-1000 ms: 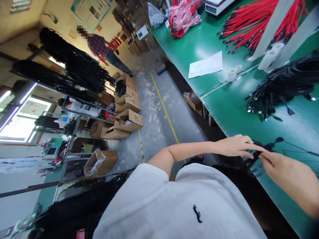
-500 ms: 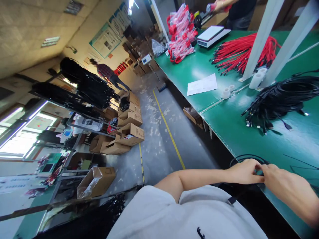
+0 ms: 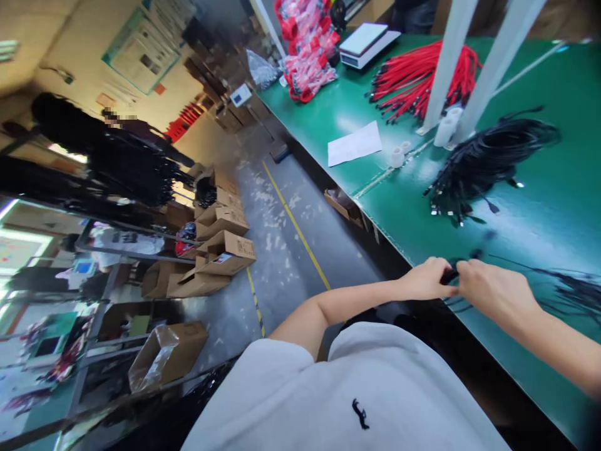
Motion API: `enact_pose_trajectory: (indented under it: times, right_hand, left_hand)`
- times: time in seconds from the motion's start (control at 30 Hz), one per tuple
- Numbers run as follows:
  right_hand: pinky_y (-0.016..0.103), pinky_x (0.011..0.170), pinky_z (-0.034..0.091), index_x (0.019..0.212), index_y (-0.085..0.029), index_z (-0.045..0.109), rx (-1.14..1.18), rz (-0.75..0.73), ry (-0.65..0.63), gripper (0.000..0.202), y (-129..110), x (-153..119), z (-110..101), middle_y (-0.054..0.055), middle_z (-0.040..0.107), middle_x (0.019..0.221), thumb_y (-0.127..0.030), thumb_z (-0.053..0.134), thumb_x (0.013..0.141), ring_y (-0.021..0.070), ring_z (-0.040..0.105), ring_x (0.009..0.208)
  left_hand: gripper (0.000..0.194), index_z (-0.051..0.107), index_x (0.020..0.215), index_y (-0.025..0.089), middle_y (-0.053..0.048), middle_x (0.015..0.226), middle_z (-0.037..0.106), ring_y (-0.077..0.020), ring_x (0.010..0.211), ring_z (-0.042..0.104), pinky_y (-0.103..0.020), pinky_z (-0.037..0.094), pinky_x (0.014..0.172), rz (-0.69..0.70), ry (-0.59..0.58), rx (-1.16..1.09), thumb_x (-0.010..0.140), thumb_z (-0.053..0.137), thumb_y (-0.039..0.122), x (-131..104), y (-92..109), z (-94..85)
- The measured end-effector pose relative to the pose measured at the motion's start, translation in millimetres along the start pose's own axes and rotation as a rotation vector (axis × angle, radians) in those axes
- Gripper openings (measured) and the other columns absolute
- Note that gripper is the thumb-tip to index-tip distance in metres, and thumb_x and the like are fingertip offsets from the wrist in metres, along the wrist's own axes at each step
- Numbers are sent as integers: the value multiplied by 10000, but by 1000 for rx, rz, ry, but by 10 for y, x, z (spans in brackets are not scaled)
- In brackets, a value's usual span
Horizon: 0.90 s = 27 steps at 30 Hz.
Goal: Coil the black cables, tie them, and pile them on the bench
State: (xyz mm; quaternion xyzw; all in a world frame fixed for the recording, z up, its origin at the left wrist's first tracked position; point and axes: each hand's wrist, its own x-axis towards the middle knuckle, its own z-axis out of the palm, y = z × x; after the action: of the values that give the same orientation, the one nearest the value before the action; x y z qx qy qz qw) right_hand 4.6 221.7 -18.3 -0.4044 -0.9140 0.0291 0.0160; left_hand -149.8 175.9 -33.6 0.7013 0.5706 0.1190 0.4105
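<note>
My left hand [image 3: 426, 280] and my right hand [image 3: 495, 289] meet over the near edge of the green table. Between their fingers is a black cable [image 3: 451, 274], gathered into a bundle and partly hidden by the fingers. Both hands are closed on it. A blurred cable end sticks up just beyond the right-hand knuckles. Farther up the table lies a thick pile of black cables [image 3: 488, 163] with metal-tipped plugs. More loose black cables [image 3: 575, 291] are spread to the right of my right hand.
On the green table [image 3: 399, 232] stand white spools [image 3: 397, 156], a paper sheet [image 3: 355, 145], white posts [image 3: 448, 62], red cables [image 3: 413, 78], bagged red cables [image 3: 307, 53] and a white scale [image 3: 369, 45]. Cardboard boxes [image 3: 230, 250] and a person [image 3: 145, 134] are across the aisle.
The view has shifted, so the table sits farther left and higher. The cable between my hands has gone from a wide loop to a tighter bundle. My hands stay close together.
</note>
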Motion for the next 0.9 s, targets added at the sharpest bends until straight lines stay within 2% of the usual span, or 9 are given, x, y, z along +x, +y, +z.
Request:
enact_pose_trajectory:
  times: [0.07,0.13,0.23,0.3,0.37,0.53,0.73,0.83,0.9]
  right_hand:
    - [293,450,272,686,-177,576,-41,15,-113,219,-52,-20,-100,107,585,667,-98,436,834,207,584,539]
    - [291,463,274,755,-156,618,-61,23,-182,243,-162,-70,-215,125,623,722,-90,403,848,212,612,575]
    - [293,504,312,911,-93,671,-19,-29,-253,286,-367,-138,-379,152,667,812,-69,393,851,230,663,680]
    - [296,531,331,976,-67,677,9,-54,-305,307,-451,-149,-453,163,679,860,-58,398,849,242,679,742]
    - [297,547,334,975,-74,681,45,-16,-354,306,-451,-128,-483,160,685,896,-61,401,853,247,685,784]
    - [279,611,359,939,-109,697,139,234,-379,316,-171,-32,-342,151,709,940,-136,384,905,231,680,879]
    - [263,617,330,867,-176,729,406,556,-397,366,83,-162,-64,88,735,952,-230,369,904,188,646,852]
    - [263,604,302,880,-179,717,457,575,-331,371,65,-265,-38,82,735,936,-256,357,923,184,641,828]
    - [263,609,297,899,-180,705,468,551,-291,374,53,-315,-56,89,734,951,-274,346,945,187,640,827]
  left_hand:
    - [325,583,1215,107,-93,1116,682,-201,1017,652,-298,521,894,42,-129,-153,949,532,286,-151,13,1]
    - [304,600,1229,119,-107,1209,672,-208,1174,605,-327,457,1039,109,-59,-108,969,478,218,-282,-15,-94]
    - [406,586,1297,135,-169,1409,551,-277,1384,433,-422,341,1151,208,139,113,930,570,310,-314,-68,-260]
    - [370,640,1210,133,-175,1303,628,-304,1299,518,-427,396,1091,243,12,184,906,600,341,-236,-50,-280]
    - [254,690,1028,129,-160,1083,714,-294,1095,641,-395,470,969,150,-90,227,932,531,303,-135,19,-207]
    - [239,644,1013,148,-151,1056,703,-278,1028,652,-382,455,940,-110,48,229,951,425,223,69,198,77]
    - [143,618,951,139,-47,920,687,-165,878,615,-300,464,881,-309,-158,-541,898,501,201,255,225,262]
    - [339,636,868,114,-47,790,664,-145,772,597,-283,470,807,-396,-106,-880,960,426,364,312,271,399]
    - [439,633,789,112,-37,703,630,-138,705,560,-283,455,755,-461,-7,-1131,897,542,528,329,304,470]
